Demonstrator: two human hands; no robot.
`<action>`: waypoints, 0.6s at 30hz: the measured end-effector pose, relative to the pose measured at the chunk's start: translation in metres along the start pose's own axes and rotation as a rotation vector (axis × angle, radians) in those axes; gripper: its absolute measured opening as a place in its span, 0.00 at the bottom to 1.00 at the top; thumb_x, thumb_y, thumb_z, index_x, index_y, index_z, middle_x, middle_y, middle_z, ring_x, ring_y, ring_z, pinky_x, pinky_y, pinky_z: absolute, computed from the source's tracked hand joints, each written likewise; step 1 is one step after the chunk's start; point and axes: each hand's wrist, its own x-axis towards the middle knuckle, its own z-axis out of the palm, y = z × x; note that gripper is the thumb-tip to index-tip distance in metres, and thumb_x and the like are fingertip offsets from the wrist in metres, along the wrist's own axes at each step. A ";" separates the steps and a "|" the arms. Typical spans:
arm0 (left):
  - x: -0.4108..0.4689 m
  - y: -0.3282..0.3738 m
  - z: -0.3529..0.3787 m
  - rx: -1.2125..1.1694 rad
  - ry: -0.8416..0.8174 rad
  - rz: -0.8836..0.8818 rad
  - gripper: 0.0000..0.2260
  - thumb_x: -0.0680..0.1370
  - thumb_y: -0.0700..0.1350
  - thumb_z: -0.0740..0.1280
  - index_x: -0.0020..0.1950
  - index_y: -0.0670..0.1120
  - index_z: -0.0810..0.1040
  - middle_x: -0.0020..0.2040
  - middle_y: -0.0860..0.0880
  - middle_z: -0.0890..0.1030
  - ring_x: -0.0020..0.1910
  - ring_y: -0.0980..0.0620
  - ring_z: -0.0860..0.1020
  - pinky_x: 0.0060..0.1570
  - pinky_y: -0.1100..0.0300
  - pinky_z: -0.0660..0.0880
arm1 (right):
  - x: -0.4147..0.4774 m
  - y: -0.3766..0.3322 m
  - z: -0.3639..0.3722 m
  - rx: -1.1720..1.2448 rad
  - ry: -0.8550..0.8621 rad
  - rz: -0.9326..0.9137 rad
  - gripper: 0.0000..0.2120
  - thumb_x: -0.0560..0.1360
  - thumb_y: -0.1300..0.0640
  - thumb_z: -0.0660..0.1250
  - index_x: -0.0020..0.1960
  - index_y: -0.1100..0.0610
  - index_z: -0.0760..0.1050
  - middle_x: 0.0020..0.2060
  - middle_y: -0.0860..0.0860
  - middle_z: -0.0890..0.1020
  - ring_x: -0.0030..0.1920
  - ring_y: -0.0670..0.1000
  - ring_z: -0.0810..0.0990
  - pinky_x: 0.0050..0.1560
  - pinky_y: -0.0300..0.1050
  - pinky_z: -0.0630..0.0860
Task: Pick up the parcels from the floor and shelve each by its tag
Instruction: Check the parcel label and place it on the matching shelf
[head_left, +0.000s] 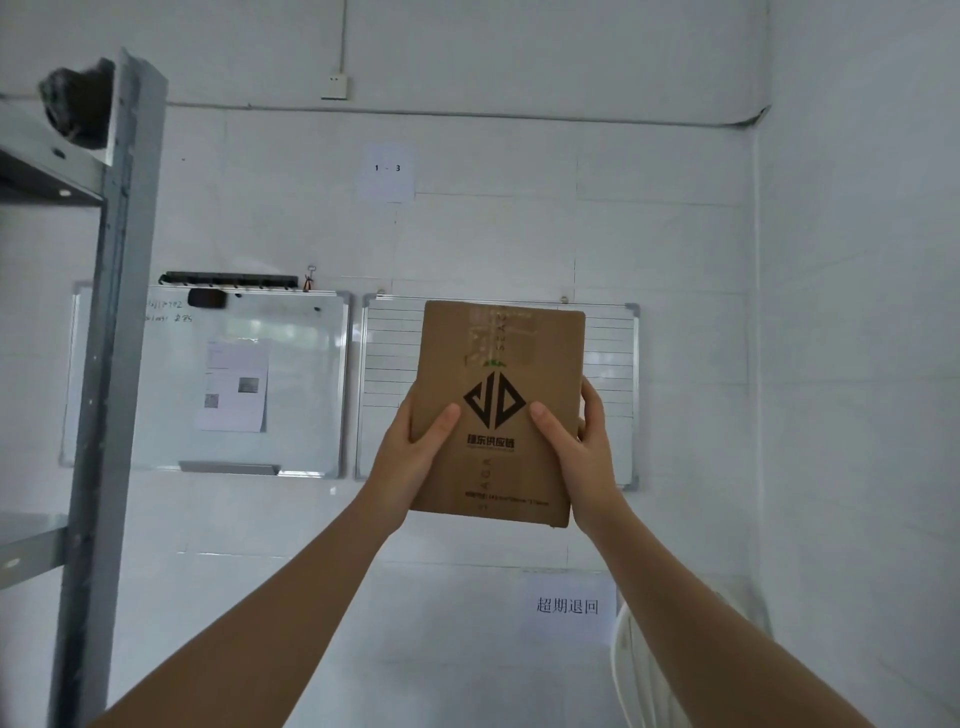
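Note:
I hold a brown cardboard parcel (498, 364) upright at arm's length in front of the white wall. It bears a black diamond logo and printed characters. My left hand (410, 457) grips its lower left edge, thumb across the front. My right hand (582, 447) grips its lower right edge the same way. No tag shows on the face turned to me. A grey metal shelf rack (111, 332) stands at the left edge, with a dark fuzzy item (78, 101) on its top level.
A paper sign reading "1 - 3" (387, 171) hangs high on the wall. Two whiteboards (291, 384) hang behind the parcel. A sign with characters (569, 605) sits lower right, beside a white basket (631, 670) in the corner.

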 end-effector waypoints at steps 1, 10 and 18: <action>0.000 0.001 0.000 0.007 0.001 0.009 0.25 0.75 0.54 0.64 0.70 0.54 0.63 0.59 0.50 0.76 0.49 0.54 0.77 0.42 0.62 0.75 | 0.000 -0.002 0.000 -0.009 0.013 -0.015 0.38 0.64 0.44 0.73 0.69 0.40 0.60 0.59 0.53 0.78 0.53 0.54 0.82 0.50 0.56 0.82; -0.022 -0.002 0.022 0.360 0.316 0.275 0.29 0.79 0.48 0.60 0.75 0.60 0.48 0.78 0.47 0.48 0.76 0.48 0.50 0.73 0.45 0.51 | -0.020 -0.001 0.034 -0.260 0.132 -0.180 0.41 0.61 0.37 0.71 0.70 0.39 0.59 0.64 0.49 0.72 0.62 0.52 0.75 0.59 0.53 0.77; -0.025 0.005 0.005 0.374 0.055 0.151 0.34 0.68 0.73 0.54 0.72 0.69 0.46 0.77 0.53 0.52 0.75 0.47 0.54 0.71 0.39 0.54 | -0.041 -0.005 0.035 0.070 0.017 0.124 0.18 0.77 0.46 0.60 0.61 0.55 0.73 0.49 0.49 0.81 0.48 0.47 0.82 0.40 0.37 0.78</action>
